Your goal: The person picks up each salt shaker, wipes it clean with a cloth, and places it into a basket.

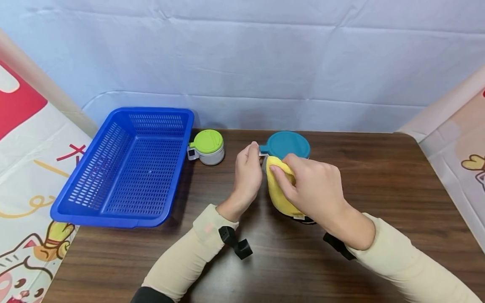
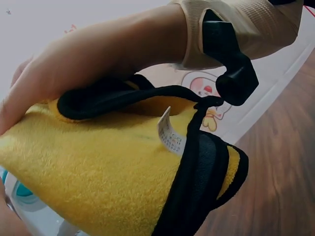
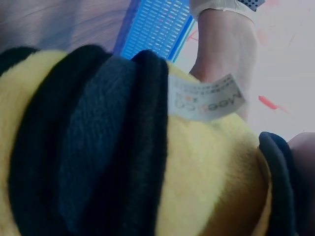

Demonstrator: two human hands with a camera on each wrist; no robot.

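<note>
A jar with a round teal lid (image 1: 289, 144) is near the table's back edge, its front partly hidden by a yellow cloth (image 1: 278, 191). My left hand (image 1: 247, 179) holds this jar by its handle side, fingers curled. In the left wrist view, part of the clear, teal-trimmed jar (image 2: 24, 194) shows beneath the cloth. My right hand (image 1: 316, 185) grips the bunched cloth, thumb and fingers pinching its upper part against the jar's near side. The cloth has a dark grey reverse, black edging and a white label (image 3: 204, 101).
A blue perforated basket (image 1: 142, 223) stands at the left of the brown wooden table (image 1: 379, 189). Between the basket and my left hand sits a smaller white jar with a green lid (image 1: 208, 141). A pale sheet (image 1: 242, 63) hangs behind the table.
</note>
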